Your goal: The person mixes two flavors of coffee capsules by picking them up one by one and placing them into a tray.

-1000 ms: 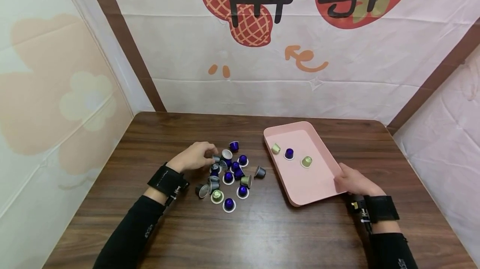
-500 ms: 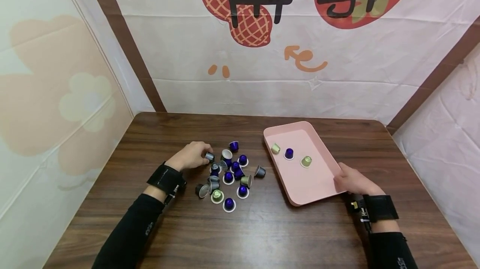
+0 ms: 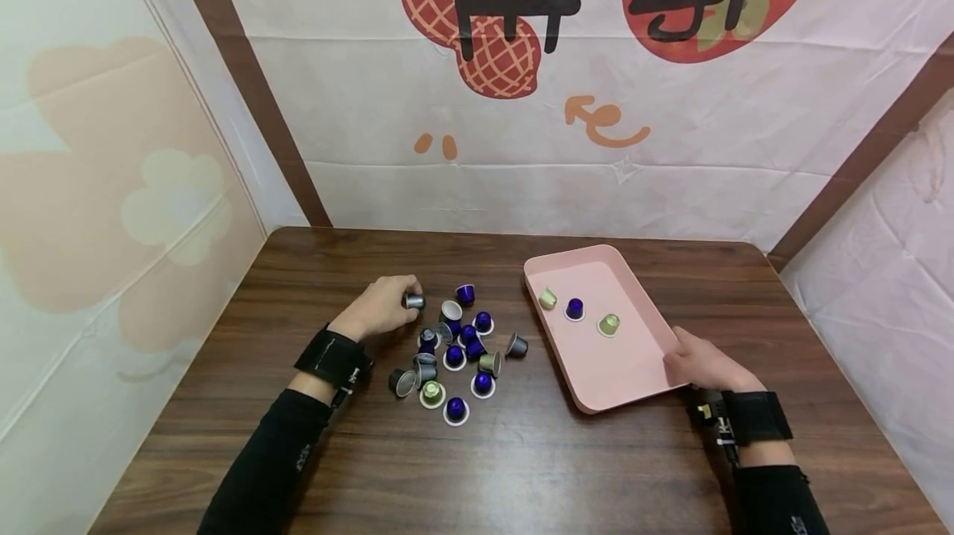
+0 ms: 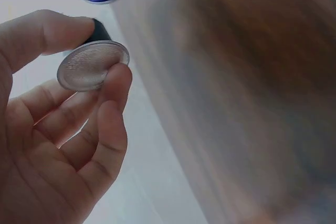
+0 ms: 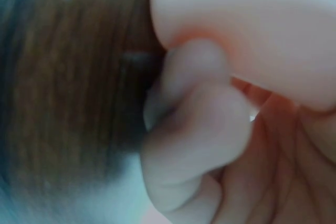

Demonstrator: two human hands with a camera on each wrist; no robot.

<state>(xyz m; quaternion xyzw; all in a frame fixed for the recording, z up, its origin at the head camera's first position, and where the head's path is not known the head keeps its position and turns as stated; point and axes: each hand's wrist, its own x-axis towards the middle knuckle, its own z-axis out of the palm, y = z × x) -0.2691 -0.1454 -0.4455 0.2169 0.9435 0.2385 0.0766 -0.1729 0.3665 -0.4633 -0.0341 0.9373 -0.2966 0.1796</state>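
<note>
My left hand (image 3: 382,306) pinches a grey coffee capsule (image 3: 414,301) between thumb and fingers, just left of the pile. In the left wrist view the silvery foil lid of this capsule (image 4: 92,66) faces the camera, its dark body behind. Right of the hand lie blue capsules (image 3: 454,355), grey capsules (image 3: 426,371) and green capsules (image 3: 431,392), some upright on their rims, some on their sides. My right hand (image 3: 708,361) grips the right edge of a pink tray (image 3: 619,378). In the right wrist view its curled fingers (image 5: 205,114) lie under the tray's rim.
Inside the tray sit two green capsules (image 3: 609,325) and a blue capsule (image 3: 575,309). A lone grey capsule (image 3: 517,345) lies between pile and tray. The wooden table (image 3: 522,469) ends at a printed cloth backdrop (image 3: 358,104).
My left hand has lifted the grey capsule out of the pile's left side and drawn it a little up and left. The right hand and the tray stay in place.
</note>
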